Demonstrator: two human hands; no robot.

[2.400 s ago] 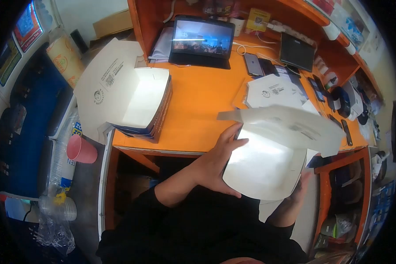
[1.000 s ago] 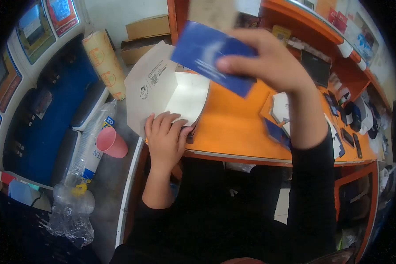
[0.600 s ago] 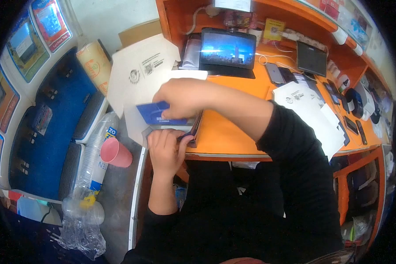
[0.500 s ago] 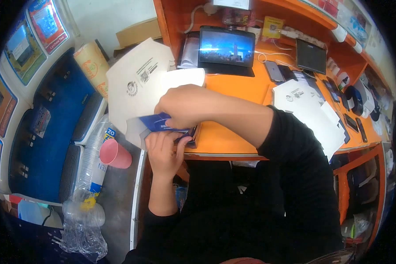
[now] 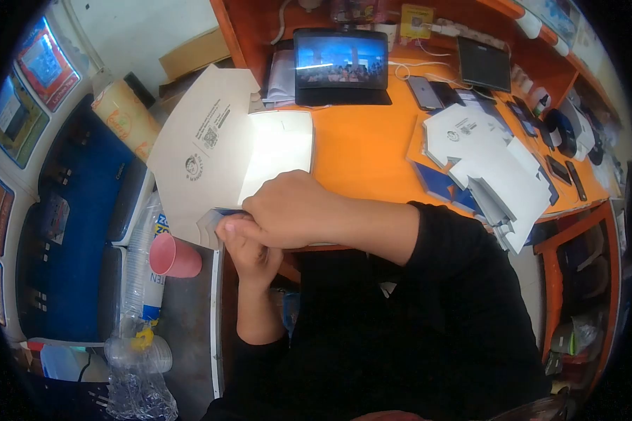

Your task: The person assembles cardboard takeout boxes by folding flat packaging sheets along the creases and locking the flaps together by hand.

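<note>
A partly folded cardboard box (image 5: 277, 137), white inside with a printed outer flap spread to the left, stands at the near left edge of the orange counter. My right hand (image 5: 284, 207) is closed over its near left corner, fingers curled against the box wall. Just below, my left hand (image 5: 249, 249) pinches the same corner from the near side, its thumb close to the right fingers. A bit of blue outer surface shows beside the fingers. Most of the gripped part of the flap is hidden by the hands.
Flat box blanks (image 5: 470, 133) lie piled on the orange counter (image 5: 365, 154) to the right. A tablet (image 5: 340, 63) stands at the back, with phones (image 5: 425, 93) beside it. At left are a pink cup (image 5: 175, 256), stacked plastic cups (image 5: 139, 259) and a blue drinks machine (image 5: 70, 217).
The blue flap that stood up between my hands is now folded down. Both hands have come closer together at the near left corner, my right hand moving down. The view has shifted slightly.
</note>
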